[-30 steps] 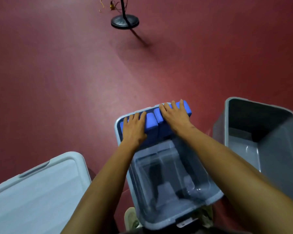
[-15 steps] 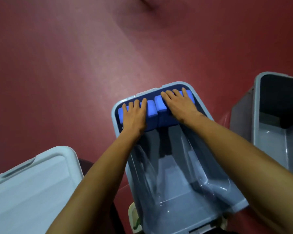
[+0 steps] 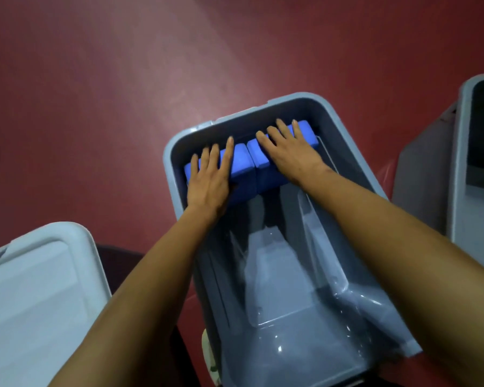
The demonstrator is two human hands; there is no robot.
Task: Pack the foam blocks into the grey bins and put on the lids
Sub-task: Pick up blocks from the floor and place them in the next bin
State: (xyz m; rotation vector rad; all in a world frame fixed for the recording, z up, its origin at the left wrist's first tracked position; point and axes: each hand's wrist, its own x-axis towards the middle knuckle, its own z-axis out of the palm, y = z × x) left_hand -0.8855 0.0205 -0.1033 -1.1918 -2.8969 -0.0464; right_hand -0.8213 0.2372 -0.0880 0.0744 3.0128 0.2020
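Note:
A grey bin [image 3: 236,118] stands on the red floor in front of me. Two blue foam blocks stand side by side against its far wall. My left hand [image 3: 208,180] lies flat on the left foam block [image 3: 242,169], fingers straight and spread. On the right foam block [image 3: 259,160] my right hand [image 3: 292,153] presses with straight fingers. The near part of the bin holds only a clear plastic liner [image 3: 288,277].
A second grey bin [image 3: 460,169] stands open at the right edge. A pale grey lid [image 3: 39,297] lies at the lower left. Red floor [image 3: 123,79] spreads beyond the bins.
Both hands have pushed the blue blocks down from rim level to deeper inside the bin, against its far wall. My view has tilted down and come closer.

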